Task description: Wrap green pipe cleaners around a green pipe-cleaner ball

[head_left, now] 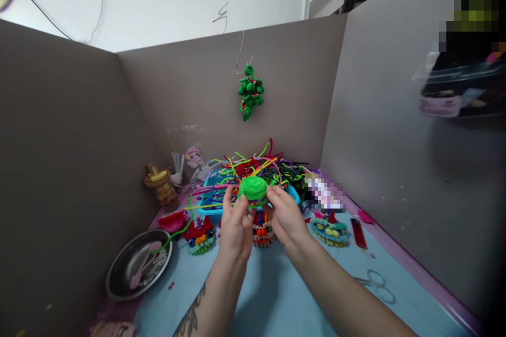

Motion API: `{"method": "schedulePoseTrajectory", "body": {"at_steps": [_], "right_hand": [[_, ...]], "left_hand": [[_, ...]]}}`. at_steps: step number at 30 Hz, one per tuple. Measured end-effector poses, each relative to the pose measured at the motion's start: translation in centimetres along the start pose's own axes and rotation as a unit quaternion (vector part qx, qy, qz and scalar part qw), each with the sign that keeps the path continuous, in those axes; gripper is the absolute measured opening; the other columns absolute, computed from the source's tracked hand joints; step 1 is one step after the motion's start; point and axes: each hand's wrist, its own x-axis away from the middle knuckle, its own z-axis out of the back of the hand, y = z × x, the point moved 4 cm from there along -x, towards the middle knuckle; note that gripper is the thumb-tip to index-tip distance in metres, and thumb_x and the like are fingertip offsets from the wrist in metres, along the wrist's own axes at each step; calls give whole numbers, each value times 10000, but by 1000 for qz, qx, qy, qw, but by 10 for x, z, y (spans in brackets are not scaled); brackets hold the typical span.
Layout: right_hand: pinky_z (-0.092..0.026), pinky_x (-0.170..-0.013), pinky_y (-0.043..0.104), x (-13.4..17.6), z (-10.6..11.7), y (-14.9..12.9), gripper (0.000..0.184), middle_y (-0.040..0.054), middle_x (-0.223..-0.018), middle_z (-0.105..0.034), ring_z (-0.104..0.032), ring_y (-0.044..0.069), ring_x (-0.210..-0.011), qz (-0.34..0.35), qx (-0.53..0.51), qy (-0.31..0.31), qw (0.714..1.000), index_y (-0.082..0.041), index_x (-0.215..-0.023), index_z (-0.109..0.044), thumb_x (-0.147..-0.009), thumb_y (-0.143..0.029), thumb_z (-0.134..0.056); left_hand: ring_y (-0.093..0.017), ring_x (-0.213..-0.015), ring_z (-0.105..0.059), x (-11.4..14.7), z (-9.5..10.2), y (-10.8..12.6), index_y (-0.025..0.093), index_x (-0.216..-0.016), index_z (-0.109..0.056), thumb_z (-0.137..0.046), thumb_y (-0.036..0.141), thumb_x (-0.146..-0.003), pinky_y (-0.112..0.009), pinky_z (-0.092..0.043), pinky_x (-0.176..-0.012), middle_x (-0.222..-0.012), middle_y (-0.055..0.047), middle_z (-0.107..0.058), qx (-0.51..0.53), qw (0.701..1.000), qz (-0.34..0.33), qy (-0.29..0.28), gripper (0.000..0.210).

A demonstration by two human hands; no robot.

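Between my two hands is a bright green rounded piece (253,189) that looks coiled from fuzzy pipe cleaner. My left hand (237,221) pinches its left edge, thumb in front. At its right edge, the thumb and fingers of my right hand (285,214) close on it. A blue basket (209,210) heaped with multicoloured pipe cleaners (237,168) stands just behind. Partly covered by my hands, an orange and beige fuzzy piece (263,231) lies below. Similar colourful fuzzy pieces rest on the left (201,237) and right (329,230).
A metal bowl (114,268) holding a pink tool and small white bits stands left. Scissors (377,284) and a red strip (358,234) lie right. A brown-yellow jar (164,189) is back left. Grey panels (190,89) enclose the table; a green ornament (251,92) hangs at the back.
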Motion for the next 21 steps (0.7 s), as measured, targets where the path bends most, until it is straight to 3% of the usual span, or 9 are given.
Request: {"method": "schedulePoseTrajectory", "body": {"at_steps": [3, 7, 9, 13, 17, 21], "right_hand": [[-433, -632, 275, -2, 4, -3, 306, -19, -693, -610, -540, 154, -663, 45, 7, 20, 999, -216, -713, -588, -648, -469, -746], [-377, -558, 253, -5, 11, -2, 295, -41, -648, -549, -455, 127, -572, 54, 16, 33, 998, -224, -720, -560, -685, -464, -728], [-357, -544, 247, -6, 12, 1, 303, -45, -640, -524, -426, 121, -562, 52, 29, 33, 998, -224, -696, -538, -697, -467, -719], [-351, -551, 253, -5, 10, 4, 331, -39, -628, -492, -407, 129, -576, 62, 60, 18, 996, -224, -639, -500, -717, -475, -701], [-394, -601, 285, -4, 8, 8, 325, -22, -614, -507, -453, 168, -642, 70, 94, 10, 993, -241, -658, -538, -707, -522, -693], [-409, -665, 283, -1, 7, 8, 361, -18, -635, -525, -475, 168, -696, 101, 137, 25, 985, -227, -627, -517, -720, -542, -668]], "left_hand": [[-158, -1047, -599, 0, 4, -4, 360, -1270, -393, -753, 314, -695, -296, -444, -868, -1130, -24, -622, -42, 999, -16, 19, 680], [-198, -1082, -564, -4, 16, -3, 216, -865, -606, -791, 320, -625, -324, -394, -945, -1025, -34, -623, -154, 978, -103, 97, 320], [-241, -1190, -502, -6, 17, -4, 181, -740, -653, -788, 322, -625, -346, -351, -1004, -1114, -71, -616, -201, 970, -110, 81, 226], [-260, -1277, -432, -7, 14, -6, 175, -789, -729, -769, 321, -658, -362, -318, -1047, -1239, -101, -584, -224, 970, -87, 44, 201], [-241, -1213, -478, -7, 10, -6, 179, -735, -733, -755, 347, -678, -359, -317, -1050, -1060, -82, -663, -214, 973, -89, 11, 178], [-217, -1041, -559, -6, 9, -7, 178, -657, -713, -777, 380, -634, -330, -382, -967, -836, -43, -681, -194, 978, -81, 21, 214]]}}
